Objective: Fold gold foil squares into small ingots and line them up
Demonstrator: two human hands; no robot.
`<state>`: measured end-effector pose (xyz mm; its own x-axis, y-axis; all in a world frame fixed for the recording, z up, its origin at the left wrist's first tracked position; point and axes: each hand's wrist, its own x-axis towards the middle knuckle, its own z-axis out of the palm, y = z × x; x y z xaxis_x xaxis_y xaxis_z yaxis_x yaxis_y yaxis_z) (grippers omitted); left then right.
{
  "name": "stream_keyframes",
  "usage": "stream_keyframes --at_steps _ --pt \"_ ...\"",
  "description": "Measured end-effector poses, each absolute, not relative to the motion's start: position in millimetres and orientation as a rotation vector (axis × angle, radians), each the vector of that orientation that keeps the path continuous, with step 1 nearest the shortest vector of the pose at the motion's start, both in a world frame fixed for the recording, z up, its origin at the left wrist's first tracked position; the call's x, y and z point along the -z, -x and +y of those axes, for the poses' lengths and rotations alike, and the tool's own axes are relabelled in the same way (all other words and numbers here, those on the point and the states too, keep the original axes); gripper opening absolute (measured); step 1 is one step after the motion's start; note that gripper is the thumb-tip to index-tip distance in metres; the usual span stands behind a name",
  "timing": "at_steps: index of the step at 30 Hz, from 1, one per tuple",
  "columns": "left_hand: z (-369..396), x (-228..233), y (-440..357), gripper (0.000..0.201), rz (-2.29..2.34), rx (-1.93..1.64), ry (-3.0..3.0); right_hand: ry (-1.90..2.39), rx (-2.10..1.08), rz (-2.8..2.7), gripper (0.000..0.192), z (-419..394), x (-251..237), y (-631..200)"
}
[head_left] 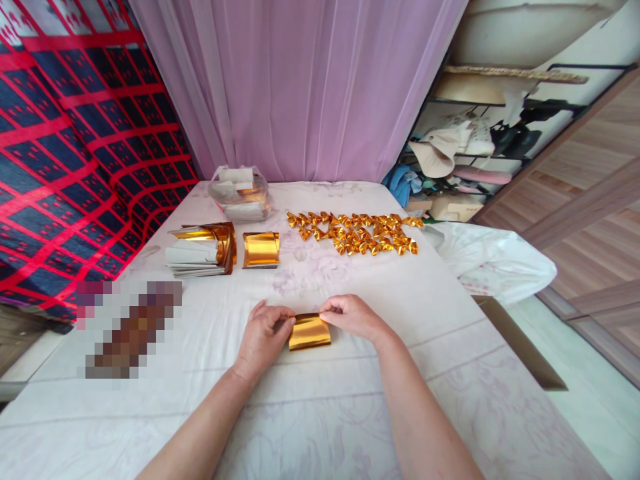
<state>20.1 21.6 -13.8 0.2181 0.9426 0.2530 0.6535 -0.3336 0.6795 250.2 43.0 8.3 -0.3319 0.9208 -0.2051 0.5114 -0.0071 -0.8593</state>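
Observation:
A sheet of gold foil paper lies in front of me on the cloth, its surface slightly curved. My left hand pinches its left edge between thumb and fingers. At its upper right corner, my right hand has thumb and fingertips closed on the foil. Beyond my left hand is a small stack of gold foil sheets. Left of that stack sits a thicker bundle of foil paper, with pale backs showing. Several folded gold foil pieces lie in rows farther back on the right.
A clear plastic bag with more paper stands at the back left. The table has a pale floral cloth. A white plastic bag and a cardboard piece are off the right edge. A pixelated patch covers something at left.

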Motion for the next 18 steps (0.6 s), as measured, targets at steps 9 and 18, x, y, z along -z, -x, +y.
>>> stream_keyframes --at_steps 9,18 --pt "22 14 -21 0.011 1.493 -0.902 -2.074 1.521 -1.261 -1.865 0.017 42 -11 -248" --pt "22 13 -21 0.013 1.521 -0.905 -2.139 1.636 -1.101 -1.957 0.016 40 -21 -241"
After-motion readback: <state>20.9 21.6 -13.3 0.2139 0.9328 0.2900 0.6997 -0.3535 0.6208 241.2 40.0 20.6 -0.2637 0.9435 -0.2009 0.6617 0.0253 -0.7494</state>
